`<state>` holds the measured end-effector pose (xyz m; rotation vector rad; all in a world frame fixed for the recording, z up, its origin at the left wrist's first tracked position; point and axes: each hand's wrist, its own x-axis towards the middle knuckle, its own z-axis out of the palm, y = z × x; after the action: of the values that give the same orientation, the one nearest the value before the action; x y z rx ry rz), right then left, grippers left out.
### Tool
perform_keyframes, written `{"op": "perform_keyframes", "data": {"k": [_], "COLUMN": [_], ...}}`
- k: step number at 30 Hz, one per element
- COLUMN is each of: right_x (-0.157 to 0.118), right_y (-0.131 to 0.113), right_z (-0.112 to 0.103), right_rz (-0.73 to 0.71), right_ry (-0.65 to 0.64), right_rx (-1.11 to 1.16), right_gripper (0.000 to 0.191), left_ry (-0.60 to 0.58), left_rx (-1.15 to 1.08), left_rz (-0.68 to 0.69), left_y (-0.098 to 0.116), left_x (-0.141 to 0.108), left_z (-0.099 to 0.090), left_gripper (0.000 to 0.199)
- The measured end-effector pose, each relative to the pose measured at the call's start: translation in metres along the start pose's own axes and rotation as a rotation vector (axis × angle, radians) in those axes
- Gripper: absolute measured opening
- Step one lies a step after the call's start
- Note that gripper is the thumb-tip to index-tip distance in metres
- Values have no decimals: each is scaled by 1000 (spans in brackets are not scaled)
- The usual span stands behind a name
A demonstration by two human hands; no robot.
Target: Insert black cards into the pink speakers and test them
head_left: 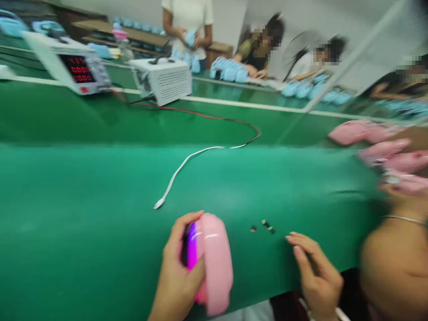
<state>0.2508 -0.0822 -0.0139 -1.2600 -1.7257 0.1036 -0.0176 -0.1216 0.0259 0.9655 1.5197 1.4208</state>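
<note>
My left hand is wrapped around a pink rounded plastic device, held on its edge over the front of the green table. A purple light glows from the device's dark left face, partly covered by my fingers. To the right, my right hand hovers near the table edge with its fingers stretched out and nothing in them. Just left of its fingertips lie a small dark part with pale ends and a tinier dark piece; both are too small to name.
A white cable with a plug lies across the green table. Behind it stand a power supply with red digits and another white box. Pink shells lie at right, near another person's arm. People handle blue devices beyond.
</note>
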Motion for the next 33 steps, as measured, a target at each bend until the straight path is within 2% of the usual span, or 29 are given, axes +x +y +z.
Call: {"op": "perform_keyframes", "data": {"k": [4, 11, 14, 19, 23, 28, 33], "right_x": [-3, 2, 5, 3, 2, 2, -2], "right_y": [-1, -17, -17, -13, -13, -13, -7], "right_z": [0, -2, -2, 0, 1, 2, 3], "right_rz": [27, 45, 44, 25, 9, -17, -10], "right_ry": [-22, -17, -10, 23, 54, 83, 36], "right_rx": [83, 50, 54, 96, 84, 110, 123], "right_gripper": [10, 8, 10, 15, 16, 14, 12], "left_ry": [-77, -81, -75, -152, -155, -126, -99], "left_rx": [-60, -101, -142, -244, -258, -168, -41], "left_rz": [-44, -38, -32, -29, -44, -58, -69], "left_y": [4, 10, 7, 0, -4, 3, 8], "left_x": [-2, -4, -4, -4, -2, 0, 2], "left_z": [-6, -3, -4, -8, -9, -8, -14], "left_gripper": [47, 46, 44, 45, 46, 46, 47]}}
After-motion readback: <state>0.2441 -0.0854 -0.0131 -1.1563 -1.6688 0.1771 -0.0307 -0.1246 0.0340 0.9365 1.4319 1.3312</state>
